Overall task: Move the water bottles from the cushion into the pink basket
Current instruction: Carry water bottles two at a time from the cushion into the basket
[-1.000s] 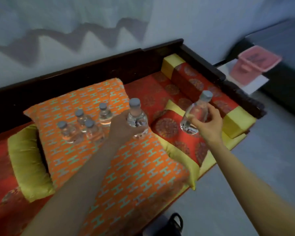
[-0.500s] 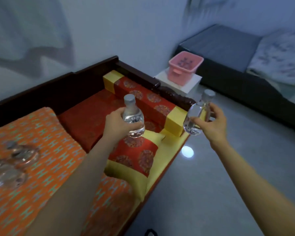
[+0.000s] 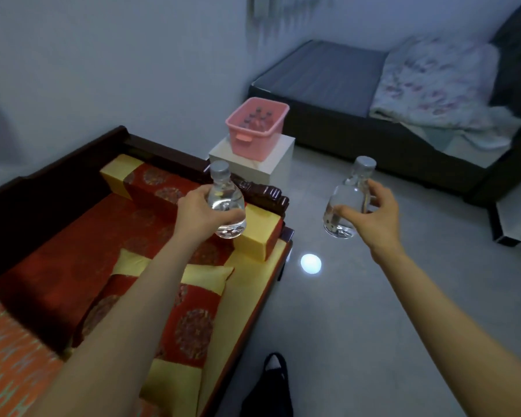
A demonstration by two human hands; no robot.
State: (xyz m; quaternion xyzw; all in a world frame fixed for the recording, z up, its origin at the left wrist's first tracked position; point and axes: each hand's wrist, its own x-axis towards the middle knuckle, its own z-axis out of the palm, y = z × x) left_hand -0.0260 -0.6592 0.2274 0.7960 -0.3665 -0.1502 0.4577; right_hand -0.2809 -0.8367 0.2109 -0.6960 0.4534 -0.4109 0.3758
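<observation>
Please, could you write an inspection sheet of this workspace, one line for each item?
Surface: white stand carries the pink basket; red seat at left.
Job's things: bottles already inside the basket; left bottle and right bottle held upright, both capped.
Clutter: dark bag on the floor.
Grips: left hand closed around its bottle; right hand closed around its bottle.
Cables: nothing seen.
Surroundings: grey bed with a floral blanket behind the basket.

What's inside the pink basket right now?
The pink basket already holds several capped water bottles; only their grey caps and necks show. Its walls hide their bodies, so the exact count is unclear.
</observation>
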